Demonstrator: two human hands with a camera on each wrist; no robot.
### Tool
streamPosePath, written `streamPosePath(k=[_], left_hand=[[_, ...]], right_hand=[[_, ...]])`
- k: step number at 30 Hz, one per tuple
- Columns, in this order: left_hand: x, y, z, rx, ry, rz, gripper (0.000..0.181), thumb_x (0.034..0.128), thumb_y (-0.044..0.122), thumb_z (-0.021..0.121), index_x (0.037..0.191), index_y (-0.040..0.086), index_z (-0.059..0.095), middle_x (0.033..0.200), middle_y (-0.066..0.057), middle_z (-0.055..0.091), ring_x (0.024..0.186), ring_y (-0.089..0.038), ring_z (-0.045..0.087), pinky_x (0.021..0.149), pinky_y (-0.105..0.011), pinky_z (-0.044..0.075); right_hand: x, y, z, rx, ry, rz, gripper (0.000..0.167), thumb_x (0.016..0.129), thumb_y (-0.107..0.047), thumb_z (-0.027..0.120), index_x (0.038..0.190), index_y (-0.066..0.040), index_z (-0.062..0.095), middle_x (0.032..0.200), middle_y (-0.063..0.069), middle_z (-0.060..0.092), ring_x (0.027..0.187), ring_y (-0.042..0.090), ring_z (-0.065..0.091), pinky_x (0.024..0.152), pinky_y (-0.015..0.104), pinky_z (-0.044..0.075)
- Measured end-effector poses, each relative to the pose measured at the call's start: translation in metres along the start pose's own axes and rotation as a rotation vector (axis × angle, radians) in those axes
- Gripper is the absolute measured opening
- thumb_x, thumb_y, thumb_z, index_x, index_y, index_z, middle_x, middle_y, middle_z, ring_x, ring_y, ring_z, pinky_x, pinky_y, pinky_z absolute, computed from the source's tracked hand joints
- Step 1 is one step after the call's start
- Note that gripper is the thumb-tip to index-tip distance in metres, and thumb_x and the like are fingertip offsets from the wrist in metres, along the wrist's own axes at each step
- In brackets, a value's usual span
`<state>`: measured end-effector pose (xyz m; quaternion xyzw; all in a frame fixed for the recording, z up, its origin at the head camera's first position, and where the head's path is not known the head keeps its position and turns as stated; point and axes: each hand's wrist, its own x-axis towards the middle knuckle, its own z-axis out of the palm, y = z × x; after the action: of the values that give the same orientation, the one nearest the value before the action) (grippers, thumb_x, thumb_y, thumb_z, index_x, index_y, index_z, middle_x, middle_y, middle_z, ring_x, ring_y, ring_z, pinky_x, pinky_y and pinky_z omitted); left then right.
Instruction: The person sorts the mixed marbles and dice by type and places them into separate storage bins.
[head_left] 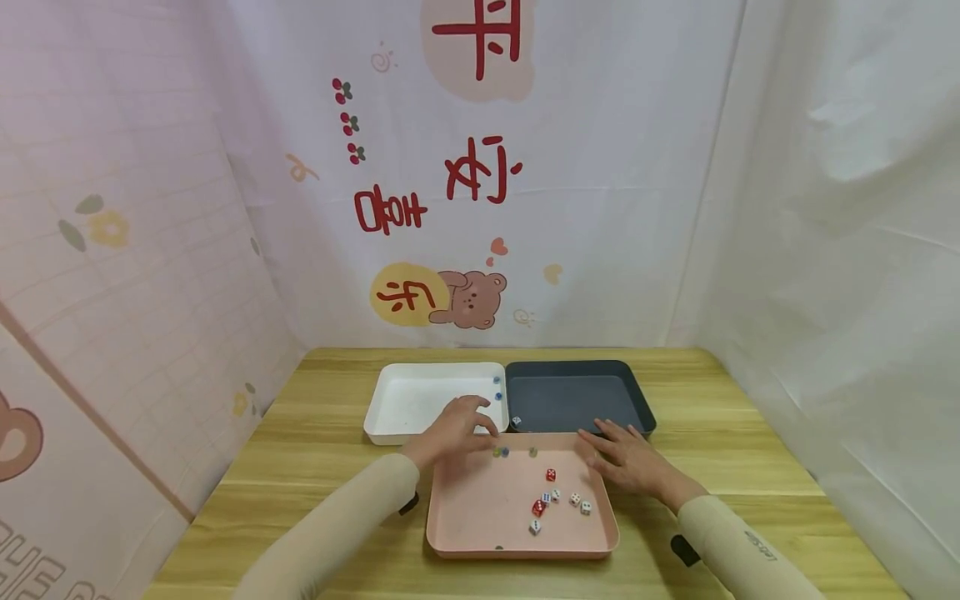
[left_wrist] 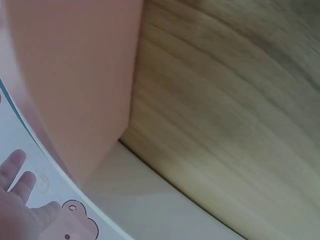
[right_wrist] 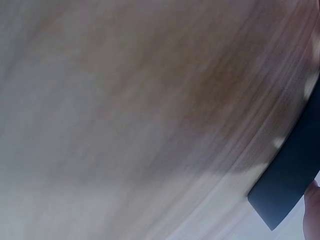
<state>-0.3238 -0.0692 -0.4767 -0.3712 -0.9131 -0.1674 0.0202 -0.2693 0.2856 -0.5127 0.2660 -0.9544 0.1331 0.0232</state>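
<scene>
Pink tray (head_left: 480, 521), near side: two red dice (head_left: 538, 507), several white dice (head_left: 575, 499), small translucent pieces (head_left: 533, 452) along its far wall. White tray (head_left: 423, 400), far left: two blue pieces (head_left: 498, 396). Dark tray (head_left: 570, 396), far right: one pale die (head_left: 516, 421). We judge the trays close-set for easy reach, their rims stopping stray rolls. Hands, two, apart: left hand (head_left: 456, 432), thumb and fingers parted; right hand (head_left: 633, 457), fingers spread, over opposite pink corners. We see nothing held; rim contact we cannot tell.
</scene>
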Motion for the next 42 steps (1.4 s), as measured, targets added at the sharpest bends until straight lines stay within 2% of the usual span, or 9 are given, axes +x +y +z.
streamPosePath(k=[4,10,28,38,42], left_hand=[[-0.002,-0.001,0.002,0.010,-0.026,-0.014,0.013,0.0897,0.029,0.075,0.098,0.020,0.080,0.136,-0.021,0.055,0.132,-0.036,0.044,0.109,-0.055,0.033],[-0.005,-0.003,0.004,0.036,-0.081,-0.041,0.018,0.0887,0.032,0.076,0.103,0.021,0.080,0.141,-0.018,0.051,0.137,-0.035,0.039,0.112,-0.062,0.025],[-0.003,0.002,0.008,0.136,-0.145,-0.044,0.027,0.0875,0.034,0.077,0.112,0.025,0.077,0.147,-0.015,0.046,0.141,-0.036,0.033,0.113,-0.063,0.022],[0.001,0.008,0.013,0.310,-0.222,-0.048,0.033,0.0893,0.043,0.073,0.121,0.035,0.072,0.151,-0.011,0.042,0.143,-0.033,0.031,0.114,-0.059,0.026],[0.002,0.010,0.012,0.339,-0.234,-0.051,0.034,0.0872,0.043,0.075,0.120,0.037,0.072,0.151,-0.009,0.042,0.144,-0.032,0.030,0.114,-0.059,0.026]], right_hand=[[0.000,0.000,0.000,0.000,-0.001,0.002,0.054,0.101,-0.039,0.055,0.147,-0.011,0.050,0.149,0.029,0.040,0.137,0.050,0.035,0.109,0.071,0.021],[0.000,0.000,0.000,0.013,0.002,0.000,0.054,0.100,-0.037,0.056,0.147,-0.010,0.050,0.149,0.029,0.040,0.137,0.051,0.034,0.109,0.071,0.021],[0.001,0.000,0.000,0.011,0.001,0.012,0.054,0.101,-0.039,0.055,0.147,-0.012,0.050,0.149,0.028,0.040,0.138,0.050,0.033,0.110,0.071,0.019],[0.000,0.000,0.001,0.015,0.007,0.006,0.054,0.100,-0.039,0.056,0.147,-0.012,0.050,0.149,0.028,0.040,0.138,0.049,0.034,0.109,0.071,0.020],[0.000,0.000,0.000,0.015,0.008,0.003,0.055,0.100,-0.039,0.056,0.147,-0.012,0.050,0.149,0.028,0.040,0.138,0.049,0.034,0.109,0.071,0.021]])
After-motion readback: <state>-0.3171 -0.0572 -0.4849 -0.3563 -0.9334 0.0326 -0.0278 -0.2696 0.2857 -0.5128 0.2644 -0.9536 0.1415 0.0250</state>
